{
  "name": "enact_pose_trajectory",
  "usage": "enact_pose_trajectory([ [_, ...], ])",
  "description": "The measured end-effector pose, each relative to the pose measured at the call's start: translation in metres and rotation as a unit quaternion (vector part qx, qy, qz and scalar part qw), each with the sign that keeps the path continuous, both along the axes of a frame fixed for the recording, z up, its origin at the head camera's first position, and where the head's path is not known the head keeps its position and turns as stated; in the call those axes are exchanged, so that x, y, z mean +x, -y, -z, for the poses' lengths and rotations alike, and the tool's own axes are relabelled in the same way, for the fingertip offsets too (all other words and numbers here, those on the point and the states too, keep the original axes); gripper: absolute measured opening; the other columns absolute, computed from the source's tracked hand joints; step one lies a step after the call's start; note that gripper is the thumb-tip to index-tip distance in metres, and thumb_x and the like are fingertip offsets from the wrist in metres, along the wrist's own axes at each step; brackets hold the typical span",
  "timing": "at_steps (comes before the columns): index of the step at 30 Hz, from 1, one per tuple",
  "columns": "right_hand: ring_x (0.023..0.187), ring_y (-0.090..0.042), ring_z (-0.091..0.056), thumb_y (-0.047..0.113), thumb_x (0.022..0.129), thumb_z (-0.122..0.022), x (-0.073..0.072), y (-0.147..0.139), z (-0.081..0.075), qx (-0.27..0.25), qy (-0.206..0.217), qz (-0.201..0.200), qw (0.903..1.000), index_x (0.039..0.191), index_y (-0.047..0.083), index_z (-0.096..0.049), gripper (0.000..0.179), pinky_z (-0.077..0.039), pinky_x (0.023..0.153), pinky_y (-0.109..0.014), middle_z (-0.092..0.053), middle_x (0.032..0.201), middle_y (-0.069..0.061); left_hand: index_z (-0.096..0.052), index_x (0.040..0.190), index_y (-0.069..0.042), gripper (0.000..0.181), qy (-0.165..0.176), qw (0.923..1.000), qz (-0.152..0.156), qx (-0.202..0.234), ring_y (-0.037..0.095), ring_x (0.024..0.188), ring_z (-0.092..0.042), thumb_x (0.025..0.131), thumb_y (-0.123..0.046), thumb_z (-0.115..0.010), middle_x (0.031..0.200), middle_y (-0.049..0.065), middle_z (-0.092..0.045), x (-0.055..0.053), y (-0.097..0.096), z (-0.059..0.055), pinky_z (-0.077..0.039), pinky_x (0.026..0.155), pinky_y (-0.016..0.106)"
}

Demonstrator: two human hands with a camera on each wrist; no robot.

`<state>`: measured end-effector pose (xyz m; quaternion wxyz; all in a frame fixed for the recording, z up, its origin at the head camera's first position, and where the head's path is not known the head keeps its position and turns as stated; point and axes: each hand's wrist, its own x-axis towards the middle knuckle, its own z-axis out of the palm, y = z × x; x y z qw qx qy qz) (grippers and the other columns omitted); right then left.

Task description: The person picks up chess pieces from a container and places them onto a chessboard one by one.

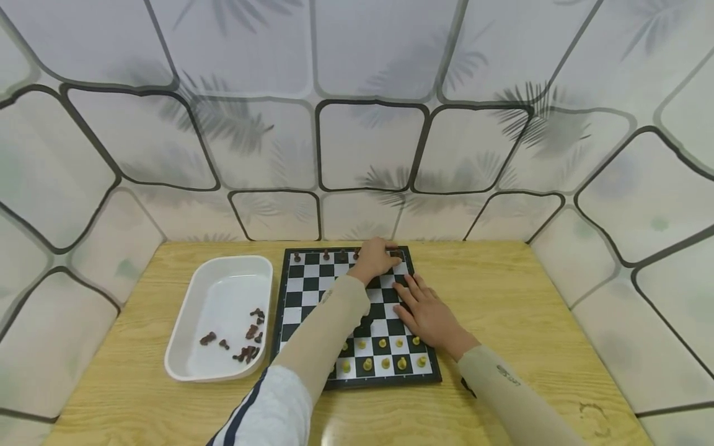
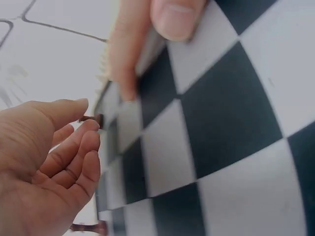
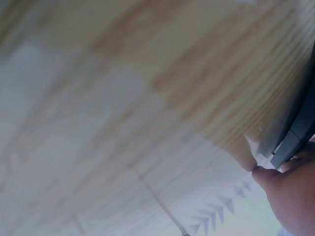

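Observation:
A black-and-white chessboard [image 1: 310,284] lies on the wooden table. My left hand [image 1: 375,259] reaches over its far edge, thumb and fingertips around the top of a dark red chess piece [image 2: 100,120] standing on the back row. Other dark red pieces, such as a pawn [image 1: 297,257], stand along that row left of the hand. My right hand [image 1: 428,313] rests on the board's right edge, fingers stretched over the squares; in the right wrist view its fingers [image 3: 290,189] touch the board's black side [image 3: 290,147]. Yellow pieces [image 1: 401,363] fill the two near rows, partly hidden by my left forearm.
Left of the board stands a white plastic tray [image 1: 186,316] with several dark red pieces [image 1: 246,354] lying in it. A patterned wall covering [image 1: 368,148] rises behind the table [image 1: 480,260]. My left sleeve crosses over the board's near left part.

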<state>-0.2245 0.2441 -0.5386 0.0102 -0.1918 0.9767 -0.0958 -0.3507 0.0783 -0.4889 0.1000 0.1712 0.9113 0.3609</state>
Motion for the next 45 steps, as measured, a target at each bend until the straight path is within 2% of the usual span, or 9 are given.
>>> enact_pose_trajectory([
  [4,0.162,-0.041,-0.018,0.047,0.112,-0.042,0.0,0.001,-0.001,-0.002,0.0,0.004,1.0,0.165,0.014,-0.036,0.062,-0.03,0.124,-0.064,-0.024,0.174,-0.02,-0.063,0.145,-0.007,0.045,-0.001,0.9988,0.019,0.045,0.019,0.082,-0.073,0.102,-0.021,-0.07,0.11,0.013,-0.079,0.004,0.007,-0.016,-0.059,0.074,0.034],
  [11,0.162,-0.042,-0.019,0.046,0.112,-0.044,0.0,0.001,0.001,0.0,-0.004,0.004,1.0,0.165,0.013,-0.036,0.063,-0.03,0.124,-0.064,-0.025,0.173,-0.021,-0.07,0.133,-0.012,0.033,-0.017,0.995,0.033,0.093,0.024,0.094,-0.073,0.101,-0.021,-0.069,0.116,0.011,-0.075,0.014,0.023,-0.042,-0.06,0.081,0.038],
  [20,0.162,-0.042,-0.021,0.046,0.112,-0.044,0.0,0.001,0.001,0.0,-0.005,0.002,1.0,0.164,0.013,-0.037,0.063,-0.029,0.125,-0.062,-0.027,0.173,-0.022,-0.071,0.13,-0.009,0.032,-0.051,0.9888,0.054,0.129,0.026,0.115,-0.07,0.1,-0.02,-0.07,0.126,0.013,-0.074,0.03,0.055,-0.058,-0.058,0.097,0.043],
  [24,0.162,-0.043,-0.02,0.047,0.111,-0.044,0.0,0.001,0.001,-0.001,-0.001,0.003,1.0,0.165,0.013,-0.036,0.063,-0.029,0.126,-0.062,-0.026,0.173,-0.021,-0.072,0.128,-0.009,0.031,-0.059,0.9877,0.054,0.134,0.027,0.112,-0.07,0.099,-0.02,-0.069,0.125,0.015,-0.074,0.036,0.073,-0.062,-0.058,0.095,0.044],
  [33,0.162,-0.042,-0.02,0.049,0.111,-0.042,0.0,0.001,0.001,0.004,0.003,0.009,0.9999,0.165,0.014,-0.035,0.065,-0.028,0.126,-0.062,-0.025,0.173,-0.021,-0.074,0.122,-0.01,0.026,-0.068,0.989,0.032,0.128,0.024,0.102,-0.071,0.099,-0.02,-0.07,0.113,0.009,-0.075,0.046,0.11,-0.069,-0.059,0.087,0.04],
  [45,0.162,-0.042,-0.021,0.05,0.112,-0.04,0.0,0.001,0.0,0.021,-0.002,0.003,0.9998,0.166,0.015,-0.034,0.065,-0.028,0.124,-0.068,-0.026,0.173,-0.02,-0.074,0.122,-0.003,0.029,-0.091,0.9889,0.002,0.118,0.029,0.102,-0.073,0.097,-0.016,-0.073,0.111,0.015,-0.077,0.067,0.169,-0.068,-0.06,0.085,0.041],
])
